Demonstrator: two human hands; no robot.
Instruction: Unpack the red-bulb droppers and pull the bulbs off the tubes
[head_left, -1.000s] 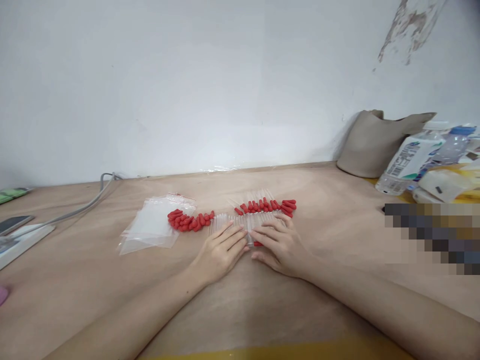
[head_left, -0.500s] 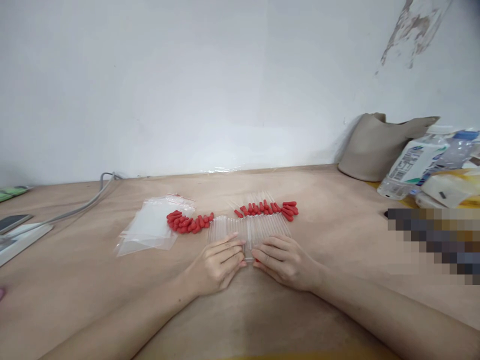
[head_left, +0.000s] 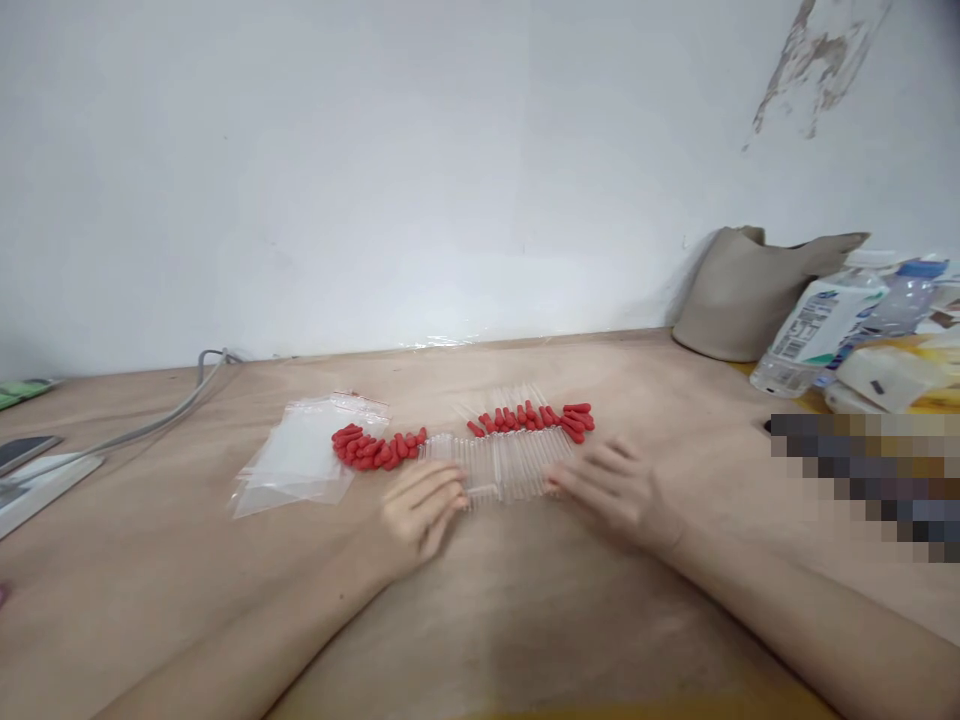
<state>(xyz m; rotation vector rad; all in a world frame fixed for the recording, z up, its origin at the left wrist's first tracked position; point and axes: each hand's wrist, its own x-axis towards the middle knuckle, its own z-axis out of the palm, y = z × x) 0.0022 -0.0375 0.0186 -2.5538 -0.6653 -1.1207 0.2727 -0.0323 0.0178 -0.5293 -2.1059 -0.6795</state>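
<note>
A row of clear thin tubes (head_left: 517, 468), which look like glass dropper tubes, lies side by side on the tabletop in front of me. My left hand (head_left: 424, 505) rests at the row's lower left, its fingers stretched over the tube ends. At the right side my right hand (head_left: 611, 490), blurred, has its fingers apart and its thumb side near the tubes; whether it touches them I cannot tell. Red rubber bulbs (head_left: 517, 416) lie along the far ends of the tubes, with thin tips reaching out beyond them. Another heap of red bulbs (head_left: 371, 448) sits to the left.
Clear zip bags (head_left: 289, 455) lie under and beside the left heap. A grey cable (head_left: 165, 410), a phone (head_left: 26, 450) and a white flat object (head_left: 52, 485) are at far left. Plastic bottles (head_left: 821, 325) and a beige bag-like object (head_left: 739, 295) stand at right by the wall.
My hands have moved apart from the middle of the tube row, the left one slightly left, the right one further right. More of the tubes' near ends now shows.
</note>
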